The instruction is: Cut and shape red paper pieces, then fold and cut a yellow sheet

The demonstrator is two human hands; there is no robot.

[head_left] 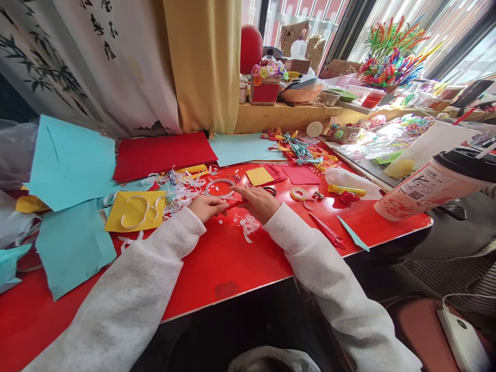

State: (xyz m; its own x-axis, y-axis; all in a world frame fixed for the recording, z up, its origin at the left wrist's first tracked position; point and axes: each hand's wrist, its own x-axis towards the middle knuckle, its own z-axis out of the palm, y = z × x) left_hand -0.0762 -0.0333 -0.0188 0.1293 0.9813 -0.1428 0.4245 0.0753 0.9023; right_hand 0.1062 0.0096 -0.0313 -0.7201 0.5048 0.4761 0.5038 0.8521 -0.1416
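Close above the red table, my left hand [209, 207] is closed, thumb and fingers pinching the near end of a small red paper piece [234, 203]. My right hand [260, 203] meets it from the other side, its fingers stretched over the paper and its thumb partly hidden beneath. Much of the red paper blends with the tabletop. Just behind the hands lies a roll of clear tape [220, 188], and black-handled scissors [270, 190] show partly past my right fingers. Below the hands sits a small heap of white scraps [248, 225].
Yellow paper with white curls [135, 212] and blue sheets [73, 248] lie left. Behind are red sheets [166, 155] and a yellow square [259, 176]. A glue stick [346, 190], folded pink paper [327, 231] and a large drink cup [430, 186] are right.
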